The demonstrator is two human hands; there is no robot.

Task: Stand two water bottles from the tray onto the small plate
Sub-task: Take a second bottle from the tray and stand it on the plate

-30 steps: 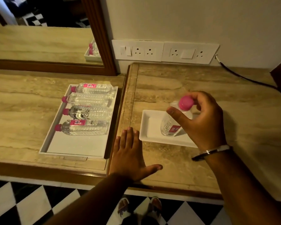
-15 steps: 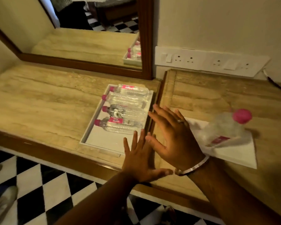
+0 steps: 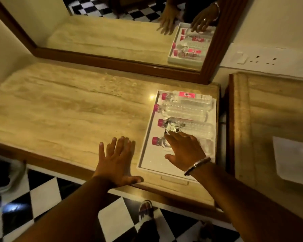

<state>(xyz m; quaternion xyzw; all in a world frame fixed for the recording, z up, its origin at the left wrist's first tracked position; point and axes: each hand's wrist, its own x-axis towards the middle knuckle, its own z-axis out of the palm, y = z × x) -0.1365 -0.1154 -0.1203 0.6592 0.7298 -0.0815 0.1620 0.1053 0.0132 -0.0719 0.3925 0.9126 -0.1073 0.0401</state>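
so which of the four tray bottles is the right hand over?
The nearest bottle, front of the tray: right hand covers its body, only cap end showing. The other three lie uncovered.

A hotel guest room is suggested, at its vanity or desk counter. A beige stone-look counter [image 3: 68, 109] with a dark wooden edge is seen. Behind the counter, a wood-framed mirror [image 3: 112, 32] is fixed to the plain cream wall. On the counter's right end, a white tray [image 3: 148, 142] is laid with four small pink-capped water bottles [image 3: 185, 112], as set out for guests. To the right of the counter, a panel of wall sockets [image 3: 262, 60] is mounted. Below the counter, a black-and-white chequered floor [image 3: 42, 194] is seen.
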